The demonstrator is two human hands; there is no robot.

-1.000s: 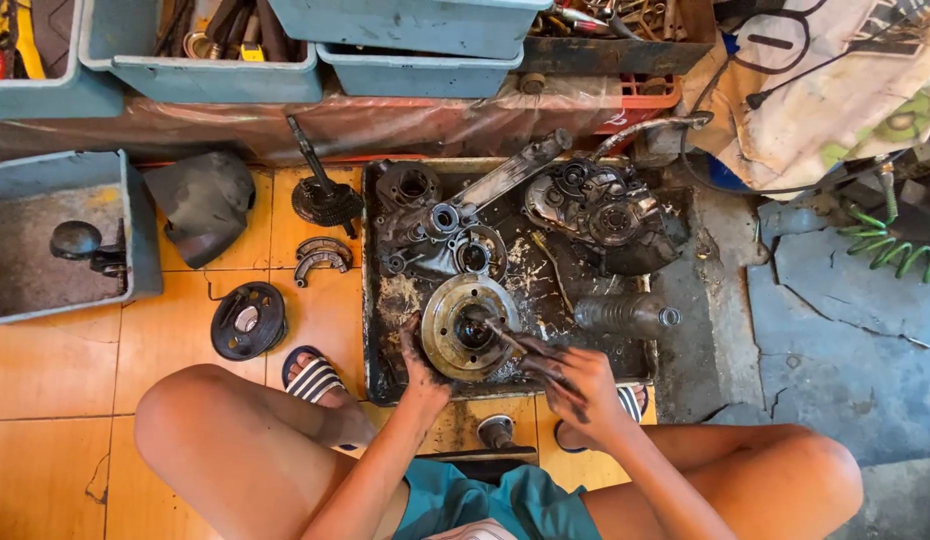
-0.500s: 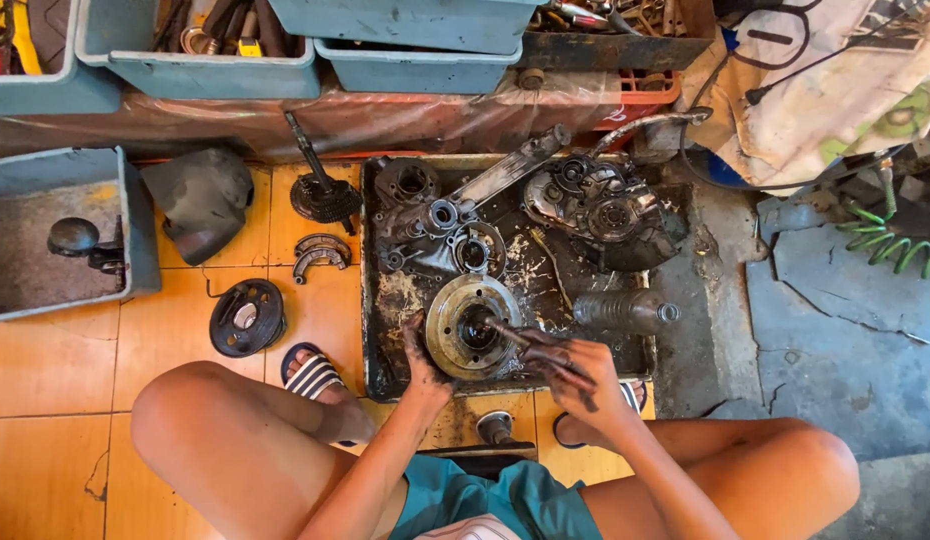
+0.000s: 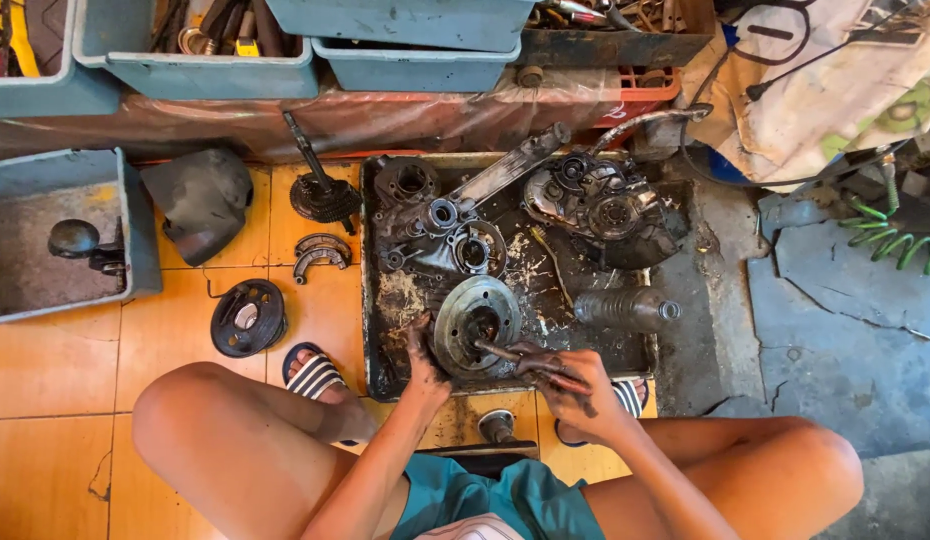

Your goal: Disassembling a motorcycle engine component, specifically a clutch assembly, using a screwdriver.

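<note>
left hand (image 3: 423, 352) clamps the rim of the round metal disc (image 3: 475, 325) at its 9 o'clock edge, fingers curled over the lip, greasy. right hand (image 3: 565, 385) is closed around a thin rod-like tool (image 3: 505, 352), tip aimed into the disc's dark centre hub. can't tell what kind of tool, too smeared.

disc sits in the near part of the oily metal tray (image 3: 369, 300), at 6 o'clock of the tray, just beyond the person's knees. engine casing (image 3: 600, 205) at the tray's 1 o'clock, small bearing ring (image 3: 475, 250) at 12 o'clock of the disc, clear plastic bottle (image 3: 625, 308) lying at its 3 o'clock. outside the tray: black pulley (image 3: 247, 317) and brake shoes (image 3: 322, 254) on the orange tiles at 9 to 10 o'clock, grey bin (image 3: 135, 220) further left.

my read on doing this well: keep the left-hand grip firm so the disc can't spin or tip on the slick tray, work the tool tip square into the hub rather than at an angle, short controlled strokes. grease on both hands makes a slip the likely failure, so light force, reseat if the tip skates.
</note>
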